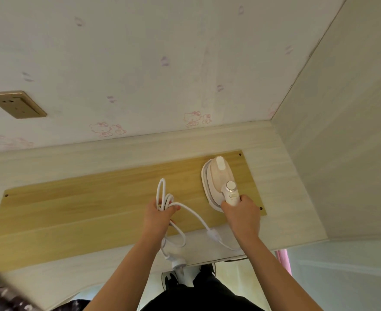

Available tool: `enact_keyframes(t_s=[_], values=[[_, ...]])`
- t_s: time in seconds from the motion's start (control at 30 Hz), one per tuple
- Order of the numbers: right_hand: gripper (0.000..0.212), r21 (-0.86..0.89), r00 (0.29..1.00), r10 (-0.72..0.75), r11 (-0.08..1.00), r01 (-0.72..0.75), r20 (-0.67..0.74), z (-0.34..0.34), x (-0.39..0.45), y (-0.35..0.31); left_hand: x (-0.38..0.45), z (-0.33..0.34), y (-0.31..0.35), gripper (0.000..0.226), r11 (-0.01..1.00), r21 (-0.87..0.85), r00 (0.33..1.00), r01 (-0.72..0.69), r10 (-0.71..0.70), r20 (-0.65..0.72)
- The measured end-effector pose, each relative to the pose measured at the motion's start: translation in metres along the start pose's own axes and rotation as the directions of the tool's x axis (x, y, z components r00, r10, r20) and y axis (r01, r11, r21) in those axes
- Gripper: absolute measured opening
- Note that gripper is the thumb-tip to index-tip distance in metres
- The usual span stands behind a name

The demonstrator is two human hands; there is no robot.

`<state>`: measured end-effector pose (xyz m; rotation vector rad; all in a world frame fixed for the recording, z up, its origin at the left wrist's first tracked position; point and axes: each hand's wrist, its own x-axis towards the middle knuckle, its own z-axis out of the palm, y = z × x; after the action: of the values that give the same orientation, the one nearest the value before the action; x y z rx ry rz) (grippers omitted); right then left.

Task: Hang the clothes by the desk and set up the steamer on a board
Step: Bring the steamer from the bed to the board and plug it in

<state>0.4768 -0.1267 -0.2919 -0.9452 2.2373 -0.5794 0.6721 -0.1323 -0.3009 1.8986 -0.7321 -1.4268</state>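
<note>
Under your right hand [241, 215], whose grip wraps its handle, the white-and-peach handheld steamer [218, 180] lies on the yellowish wooden board [84, 207], nose pointing away; left of it, your left hand [160, 215] clutches the looped white cord [163, 194].

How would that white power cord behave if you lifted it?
Probably floppy: the white power cord droops in loose loops from the left hand. Its plug hangs over the pale desk's edge, so it would likely swing.
</note>
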Motion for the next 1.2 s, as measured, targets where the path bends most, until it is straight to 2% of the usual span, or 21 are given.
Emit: enact_keyframes(t_s=[0.23,0.37,0.4,0.47,0.53,0.57,0.67,0.77,0.9,0.97,1.03,1.13,1.2], values=[[0.023,-0.034,1.0,-0.019,0.999,0.019,0.018,0.0,0.001,-0.002,-0.004,-0.012,0.002,0.026,1.0,-0.003,0.997,-0.011,0.012,0.072],[0.028,-0.06,0.993,-0.052,0.997,0.058,0.103,-0.005,0.003,-0.004,-0.008,-0.027,0.007,0.031,0.999,-0.044,0.981,-0.022,0.03,0.19],[0.032,-0.103,0.99,-0.063,0.992,0.077,0.128,-0.007,0.002,-0.005,-0.009,-0.031,0.008,0.03,0.997,-0.071,0.975,-0.024,0.039,0.221],[0.043,-0.315,0.982,-0.12,0.935,0.161,0.144,-0.013,-0.005,-0.011,-0.01,-0.038,0.011,0.027,0.988,-0.152,0.968,-0.011,0.049,0.246],[0.053,-0.513,0.965,-0.247,0.818,0.259,0.092,-0.02,-0.014,-0.022,-0.012,-0.043,0.013,0.021,0.975,-0.222,0.971,-0.007,0.06,0.232],[0.055,-0.519,0.94,-0.334,0.791,0.322,0.075,-0.023,-0.02,-0.029,-0.013,-0.045,0.014,0.02,0.969,-0.248,0.974,-0.006,0.062,0.219],[0.048,-0.253,0.828,-0.534,0.788,0.561,0.172,-0.022,-0.033,-0.051,-0.015,-0.049,0.018,0.021,0.956,-0.293,0.978,-0.005,0.065,0.197],[0.045,-0.09,0.718,-0.563,0.758,0.646,0.41,-0.007,-0.04,-0.066,-0.019,-0.049,0.023,0.02,0.953,-0.302,0.982,-0.026,0.08,0.17],[0.058,0.047,0.585,-0.445,0.821,0.569,0.678,0.018,-0.043,-0.078,-0.024,-0.049,0.027,0.022,0.969,-0.227,0.986,-0.1,0.126,0.104],[0.057,0.132,0.512,-0.425,0.849,0.513,0.747,0.026,-0.043,-0.078,-0.027,-0.053,0.029,0.023,0.971,-0.199,0.985,-0.133,0.151,0.079],[0.05,0.195,0.487,-0.438,0.86,0.471,0.756,0.027,-0.042,-0.079,-0.031,-0.06,0.032,0.025,0.962,-0.231,0.982,-0.149,0.171,0.078],[0.028,0.159,0.51,-0.514,0.795,0.586,0.69,0.024,-0.039,-0.082,-0.033,-0.073,0.038,0.029,0.927,-0.334,0.977,-0.169,0.201,0.065],[0.021,0.161,0.536,-0.552,0.777,0.608,0.639,0.023,-0.033,-0.084,-0.034,-0.082,0.042,0.03,0.911,-0.365,0.975,-0.191,0.221,0.04]])
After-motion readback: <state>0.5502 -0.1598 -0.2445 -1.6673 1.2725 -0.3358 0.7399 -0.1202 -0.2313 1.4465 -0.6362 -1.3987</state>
